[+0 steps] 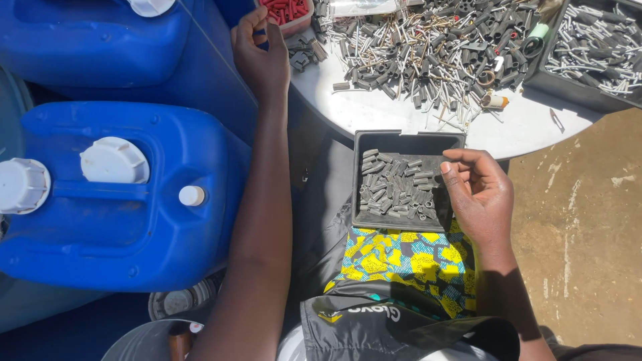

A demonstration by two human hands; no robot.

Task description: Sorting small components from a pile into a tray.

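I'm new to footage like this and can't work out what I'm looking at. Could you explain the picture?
This is one view from a camera on a person's head, looking down at their own bare hands. The left hand reaches up by a small tub of red pieces, fingers pinched; what it grips is unclear. The right hand rests on the edge of a black rectangular tray of short grey tubes on the lap. A round white table holds a heap of small metal and dark tubes. Blue plastic jerrycans stand left.
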